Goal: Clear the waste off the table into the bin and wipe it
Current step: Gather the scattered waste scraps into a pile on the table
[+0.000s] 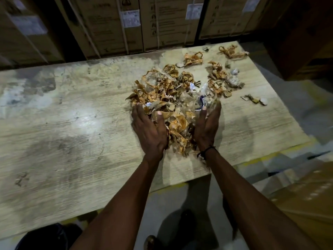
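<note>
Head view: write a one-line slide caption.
Both hands, left and right, flank a waste pile on the table.

Desk (72, 123): pale wood-grain laminate, worn and stained, faint sheen under light. Waste pile (171, 98): crumpled brown tape and paper mixed with clear glossy plastic film. Boxes (111, 24) behind: matt corrugated cardboard.

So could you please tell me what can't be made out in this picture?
- Bin: none identifiable in the head view.
- Labels on the boxes: blurred and dim, unreadable.
- Scraps under the waste pile, between left hand and right hand: covered.
- Table, left end: cut off by the frame edge.
</note>
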